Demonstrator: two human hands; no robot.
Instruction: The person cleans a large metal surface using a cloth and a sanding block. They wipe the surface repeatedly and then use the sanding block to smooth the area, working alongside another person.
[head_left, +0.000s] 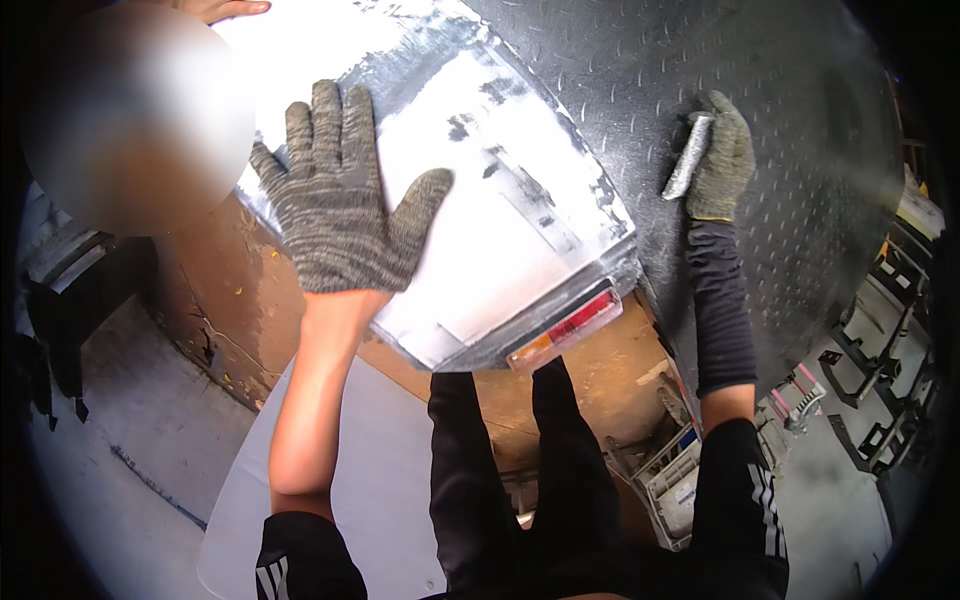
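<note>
My left hand [335,195], in a grey knit glove, lies flat with fingers spread on a white and grey painted panel [500,200] of a vehicle's rear corner. A red and orange tail lamp [566,330] sits at the panel's lower edge. My right hand [722,160], also gloved, is closed on a small grey folded sanding piece [689,157] pressed against the dark studded metal sheet [640,70] beside the panel.
Another person's bare hand [215,10] shows at the top left above a blurred shape. A rusty brown wall [240,300] and concrete floor [130,440] lie below left. Grey plastic crates [670,480] and dark metal brackets [870,390] sit at the lower right.
</note>
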